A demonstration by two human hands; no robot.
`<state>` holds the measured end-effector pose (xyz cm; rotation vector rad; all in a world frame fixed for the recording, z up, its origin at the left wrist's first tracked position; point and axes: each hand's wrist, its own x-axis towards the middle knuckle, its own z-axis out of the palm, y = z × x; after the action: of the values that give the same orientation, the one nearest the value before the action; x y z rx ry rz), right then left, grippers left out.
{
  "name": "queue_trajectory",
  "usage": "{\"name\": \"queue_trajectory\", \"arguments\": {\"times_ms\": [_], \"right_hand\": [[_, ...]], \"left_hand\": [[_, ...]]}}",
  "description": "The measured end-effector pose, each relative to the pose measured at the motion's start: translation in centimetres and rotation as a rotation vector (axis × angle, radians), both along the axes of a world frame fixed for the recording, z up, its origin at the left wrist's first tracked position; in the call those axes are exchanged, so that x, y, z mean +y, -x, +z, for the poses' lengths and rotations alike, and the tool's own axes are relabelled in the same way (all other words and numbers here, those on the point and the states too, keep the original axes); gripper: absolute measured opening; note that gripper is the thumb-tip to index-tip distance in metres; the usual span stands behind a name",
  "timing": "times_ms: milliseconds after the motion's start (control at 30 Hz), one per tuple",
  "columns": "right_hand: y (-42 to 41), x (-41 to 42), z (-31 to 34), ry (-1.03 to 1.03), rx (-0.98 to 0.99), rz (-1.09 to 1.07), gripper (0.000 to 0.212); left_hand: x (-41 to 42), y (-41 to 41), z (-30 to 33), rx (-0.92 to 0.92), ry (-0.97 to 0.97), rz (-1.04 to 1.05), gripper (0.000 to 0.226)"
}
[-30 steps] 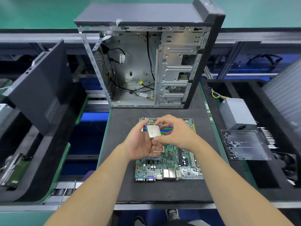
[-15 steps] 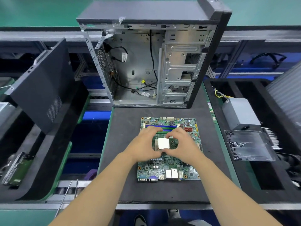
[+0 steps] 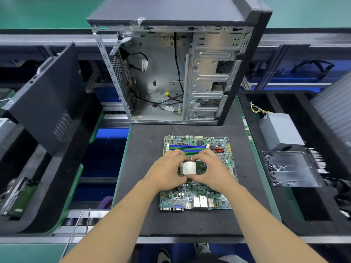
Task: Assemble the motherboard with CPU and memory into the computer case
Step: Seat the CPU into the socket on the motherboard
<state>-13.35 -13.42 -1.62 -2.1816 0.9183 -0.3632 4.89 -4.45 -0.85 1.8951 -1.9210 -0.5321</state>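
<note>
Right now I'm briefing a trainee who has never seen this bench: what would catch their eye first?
Two hands, left hand and right hand, frame a silver CPU low over the green motherboard, which lies flat on the black mat. Behind it stands the open computer case, its bare metal interior and loose cables showing.

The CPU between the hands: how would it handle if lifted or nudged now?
The CPU is a thin flat metal-topped square, so probably stiff and light. Held at its edges by left hand and right hand, it would likely slide, not roll.
</note>
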Motion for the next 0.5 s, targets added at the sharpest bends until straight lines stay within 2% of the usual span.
{"name": "queue_trajectory", "arguments": {"times_ms": [300, 500], "right_hand": [[0.27, -0.49, -0.16, 0.008, 0.112, 0.066, 0.059], [0.31, -0.34, -0.34, 0.026, 0.116, 0.060, 0.054]], "left_hand": [[0.44, 0.07, 0.03, 0.022, 0.030, 0.044, 0.043], [0.58, 0.18, -0.27, 0.012, 0.001, 0.050, 0.045]]}}
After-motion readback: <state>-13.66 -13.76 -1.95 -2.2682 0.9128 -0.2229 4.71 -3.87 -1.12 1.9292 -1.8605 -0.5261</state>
